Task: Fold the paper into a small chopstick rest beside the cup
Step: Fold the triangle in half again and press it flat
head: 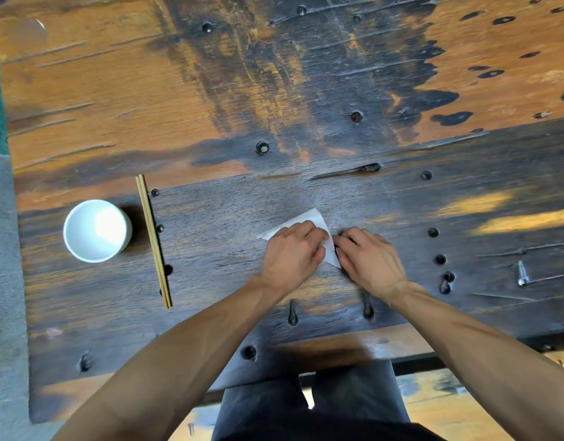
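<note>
A white paper [312, 218], folded into a triangle, lies flat on the dark wooden table [229, 237], right of centre. My left hand [293, 253] presses down on its middle, hiding most of it. My right hand [368, 259] pinches the paper's right edge with its fingertips. Far to the left stands a white cup [96, 230], which looks empty. A pair of wooden chopsticks [153, 241] lies just right of the cup, pointing away from me.
The tabletop is worn planks with dark nail heads and several holes. Its near edge [306, 377] runs just above my legs. A grey-green rug [0, 249] lies past the table's left edge.
</note>
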A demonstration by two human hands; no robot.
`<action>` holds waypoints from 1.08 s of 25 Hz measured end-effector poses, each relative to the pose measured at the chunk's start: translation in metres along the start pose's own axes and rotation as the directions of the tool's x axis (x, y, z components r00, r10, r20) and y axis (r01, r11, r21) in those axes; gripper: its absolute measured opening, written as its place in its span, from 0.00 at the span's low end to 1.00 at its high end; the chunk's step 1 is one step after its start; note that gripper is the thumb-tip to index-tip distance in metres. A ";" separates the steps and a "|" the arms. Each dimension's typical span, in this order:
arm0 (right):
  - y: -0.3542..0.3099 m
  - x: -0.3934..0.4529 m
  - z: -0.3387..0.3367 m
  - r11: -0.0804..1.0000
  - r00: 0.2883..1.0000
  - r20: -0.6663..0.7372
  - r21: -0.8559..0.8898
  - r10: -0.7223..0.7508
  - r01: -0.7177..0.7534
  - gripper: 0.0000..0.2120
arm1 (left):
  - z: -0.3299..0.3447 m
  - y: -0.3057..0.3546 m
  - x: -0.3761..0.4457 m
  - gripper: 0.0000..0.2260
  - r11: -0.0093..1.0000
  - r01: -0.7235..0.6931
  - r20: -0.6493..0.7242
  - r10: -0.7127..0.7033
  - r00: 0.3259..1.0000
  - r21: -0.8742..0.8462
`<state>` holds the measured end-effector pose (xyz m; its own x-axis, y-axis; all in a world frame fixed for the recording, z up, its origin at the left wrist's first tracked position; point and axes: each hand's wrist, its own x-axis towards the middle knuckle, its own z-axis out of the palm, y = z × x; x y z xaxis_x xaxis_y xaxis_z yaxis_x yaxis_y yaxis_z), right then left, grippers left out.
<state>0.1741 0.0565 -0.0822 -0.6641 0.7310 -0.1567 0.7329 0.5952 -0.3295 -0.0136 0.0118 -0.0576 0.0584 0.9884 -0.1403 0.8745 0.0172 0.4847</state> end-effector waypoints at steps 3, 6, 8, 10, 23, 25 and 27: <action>0.007 -0.002 -0.005 0.998 0.998 0.037 0.034 0.043 -0.045 0.11 | 0.012 0.010 -0.004 0.07 0.998 0.056 0.048 -0.054 0.997 -0.033; 0.012 -0.010 -0.009 0.999 0.997 0.076 0.038 -0.015 0.012 0.11 | 0.019 0.016 -0.006 0.08 0.998 0.059 0.088 -0.057 0.994 -0.016; 0.015 -0.014 -0.011 0.999 0.996 0.083 0.038 -0.041 0.038 0.14 | 0.022 0.015 -0.006 0.09 0.999 0.050 0.104 -0.050 0.993 0.003; 0.018 -0.016 -0.010 0.998 0.996 0.074 0.051 -0.044 0.040 0.15 | 0.023 0.011 -0.008 0.08 0.999 0.046 0.090 -0.047 0.995 0.017; 0.019 -0.023 -0.002 0.994 0.991 0.119 0.102 -0.061 0.049 0.16 | 0.028 -0.012 -0.018 0.05 0.974 -0.185 0.055 0.179 0.982 0.129; 0.018 -0.022 -0.001 0.994 0.990 0.127 0.099 -0.057 0.044 0.17 | 0.026 -0.015 -0.019 0.04 0.972 -0.197 0.062 0.190 0.980 0.132; 0.017 -0.022 0.000 0.995 0.989 0.140 0.089 -0.052 0.040 0.17 | 0.025 -0.016 -0.020 0.02 0.967 -0.212 0.068 0.204 0.977 0.144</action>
<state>0.2012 0.0503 -0.0841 -0.7153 0.6452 -0.2683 0.6900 0.5916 -0.4170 -0.0170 -0.0116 -0.0841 0.2679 0.9586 -0.0968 0.9023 -0.2144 0.3741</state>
